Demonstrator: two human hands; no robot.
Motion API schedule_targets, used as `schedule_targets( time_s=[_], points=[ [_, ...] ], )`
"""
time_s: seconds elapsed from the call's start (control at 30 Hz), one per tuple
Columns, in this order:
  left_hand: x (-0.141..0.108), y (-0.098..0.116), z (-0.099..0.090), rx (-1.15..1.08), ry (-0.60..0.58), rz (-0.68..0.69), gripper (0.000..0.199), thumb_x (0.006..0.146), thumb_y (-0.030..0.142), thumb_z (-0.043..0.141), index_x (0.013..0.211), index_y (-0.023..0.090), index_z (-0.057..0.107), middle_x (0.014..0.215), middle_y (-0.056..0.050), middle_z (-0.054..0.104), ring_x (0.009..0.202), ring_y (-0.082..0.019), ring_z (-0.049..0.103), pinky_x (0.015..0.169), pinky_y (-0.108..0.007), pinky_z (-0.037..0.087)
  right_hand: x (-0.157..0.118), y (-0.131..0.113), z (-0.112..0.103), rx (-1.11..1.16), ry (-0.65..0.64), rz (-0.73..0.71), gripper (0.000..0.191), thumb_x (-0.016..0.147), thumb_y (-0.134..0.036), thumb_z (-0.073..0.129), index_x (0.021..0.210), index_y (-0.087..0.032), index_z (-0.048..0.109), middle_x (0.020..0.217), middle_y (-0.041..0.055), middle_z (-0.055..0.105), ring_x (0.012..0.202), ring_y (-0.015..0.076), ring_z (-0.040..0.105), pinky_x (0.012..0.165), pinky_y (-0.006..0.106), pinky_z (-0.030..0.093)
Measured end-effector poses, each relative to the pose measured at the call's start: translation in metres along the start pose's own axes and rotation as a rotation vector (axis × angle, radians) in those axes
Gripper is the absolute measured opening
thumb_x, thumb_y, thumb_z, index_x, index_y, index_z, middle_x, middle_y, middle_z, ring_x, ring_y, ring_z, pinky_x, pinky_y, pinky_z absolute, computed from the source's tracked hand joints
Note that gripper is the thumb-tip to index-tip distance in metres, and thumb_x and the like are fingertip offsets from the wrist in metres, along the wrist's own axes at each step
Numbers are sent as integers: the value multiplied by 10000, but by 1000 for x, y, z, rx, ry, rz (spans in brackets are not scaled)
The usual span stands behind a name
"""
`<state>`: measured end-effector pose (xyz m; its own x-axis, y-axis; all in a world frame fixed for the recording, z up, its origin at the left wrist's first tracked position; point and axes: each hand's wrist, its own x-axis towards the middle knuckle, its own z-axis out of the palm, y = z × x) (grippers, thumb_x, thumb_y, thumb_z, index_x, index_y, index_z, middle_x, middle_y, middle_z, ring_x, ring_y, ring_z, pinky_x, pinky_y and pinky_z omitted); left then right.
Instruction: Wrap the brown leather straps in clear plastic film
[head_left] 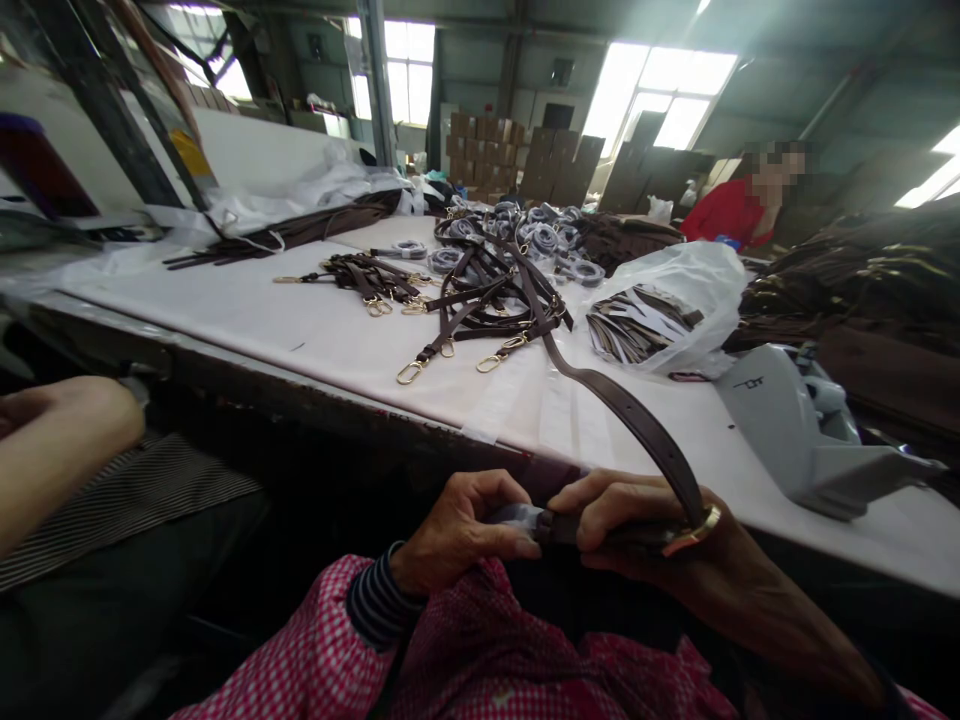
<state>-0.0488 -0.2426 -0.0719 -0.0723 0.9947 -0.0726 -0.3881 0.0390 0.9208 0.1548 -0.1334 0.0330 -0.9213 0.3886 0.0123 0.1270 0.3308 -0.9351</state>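
In the head view, a dark brown leather strap point(626, 405) with punched holes runs from the pile on the table down to my right hand point(637, 520). My right hand is closed on the strap, and a gold buckle point(694, 530) shows by its wrist side. Between the thumb and fingers of my left hand point(465, 525) is a strap end wrapped in clear plastic point(517, 516). Both hands are close together in front of the table edge. More brown straps point(487, 300) with gold snap hooks point(410, 372) lie tangled on the table.
Beyond the straps lie coiled grey straps point(544, 235). A plastic bag of strips point(645, 320) and a grey machine part point(787, 430) sit to the right. Another person's arm point(67, 450) is at left; a person in red point(724, 212) is at the back.
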Motion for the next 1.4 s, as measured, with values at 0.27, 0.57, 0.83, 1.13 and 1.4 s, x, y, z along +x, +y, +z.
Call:
schedule_targets(
  time_s=[0.27,0.57,0.83,1.13,1.4],
  points=[
    [-1,10,1,158,-46,14,427,614,266,969,936,122,729,794,13,668,726,-107,540,660,-226,409,0,-3,-4,10,-18,4,116,932,-306,746,853,-224,765,1141,63,728,963,215,695,806,288,548],
    [0,17,0,11,-127,-41,372,683,318,912,941,117,736,746,-14,683,647,-111,560,612,-227,427,-3,-4,-10,16,59,56,136,889,-333,790,810,-224,775,1154,72,737,972,239,701,797,300,561],
    [-7,17,5,189,-58,71,316,703,276,905,936,118,762,767,16,653,701,-102,529,657,-220,420,-6,6,-5,158,104,50,87,860,-303,815,812,-243,775,1160,52,747,963,228,726,764,265,562],
    [-7,12,-1,-27,-143,-59,398,755,404,864,976,94,749,648,-30,700,492,-85,530,469,-190,373,-2,2,-7,81,21,73,64,881,-277,804,835,-238,784,1178,49,739,997,213,707,801,257,551],
    [-4,14,0,-80,-119,0,443,683,267,931,1072,128,771,854,-27,727,715,-100,594,646,-192,461,1,6,-10,94,-20,57,44,910,-270,778,878,-241,778,1232,44,716,1060,212,689,861,267,529]
  ],
)
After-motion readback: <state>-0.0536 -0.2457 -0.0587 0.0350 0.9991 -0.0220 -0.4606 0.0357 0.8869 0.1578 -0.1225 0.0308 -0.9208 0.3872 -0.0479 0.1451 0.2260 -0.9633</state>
